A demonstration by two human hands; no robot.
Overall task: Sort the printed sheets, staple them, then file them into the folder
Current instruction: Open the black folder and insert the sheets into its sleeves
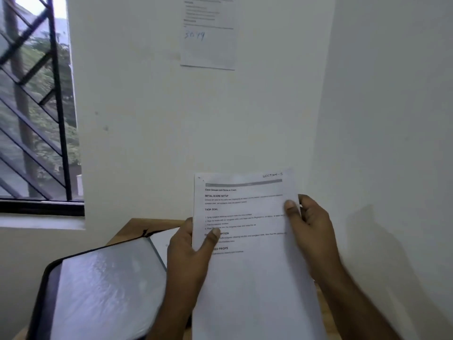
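A white wall with a taped notice (208,33) and a barred window (34,101) at far left back a small wooden counter (137,228), where the open folder (105,288) lies near left. The left hand (188,256) pinches the printed sheets (247,241) at their left edge, thumb on top, and the right hand (308,227) pinches the right edge, holding them upright above the counter. The sheets look light, thin and floppy, likely to fan or slip, so pinching both side edges seems the best hold.

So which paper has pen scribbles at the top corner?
The white printed sheet held in both hands, marked top right. The white sheet taped on the wall has its scribble in the middle.
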